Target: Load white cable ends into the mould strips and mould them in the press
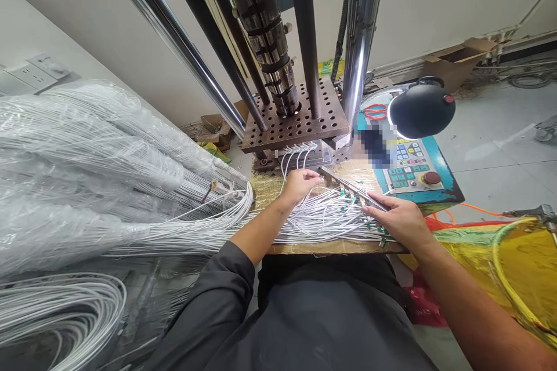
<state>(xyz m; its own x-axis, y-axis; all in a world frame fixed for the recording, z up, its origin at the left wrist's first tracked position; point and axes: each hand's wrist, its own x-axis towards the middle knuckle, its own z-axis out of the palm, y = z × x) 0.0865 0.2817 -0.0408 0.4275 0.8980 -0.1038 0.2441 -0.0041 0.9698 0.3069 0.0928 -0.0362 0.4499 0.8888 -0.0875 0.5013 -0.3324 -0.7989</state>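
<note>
My left hand [300, 185] pinches the small end of a white cable at the far left end of a metal bar [342, 179]. The exact form of that end is too small to make out. My right hand [400, 217] grips the near right end of the bar, thumb and fingers on either side. Several cable ends with green and light-coloured tips sit along the bar. Under both hands spreads a thick bundle of white cables [313, 223], some with green connectors [369, 227] at the right. Behind, more white cables lead into a mould [319, 153] under the press plate [296, 127].
Steel columns [359, 52] rise around the press. At right stand a control panel [407, 168] with a red button, a black lamp [422, 107] and red-handled scissors [375, 111]. Plastic-wrapped cable bundles [87, 162] fill the left side. A yellow sack [483, 266] lies at lower right.
</note>
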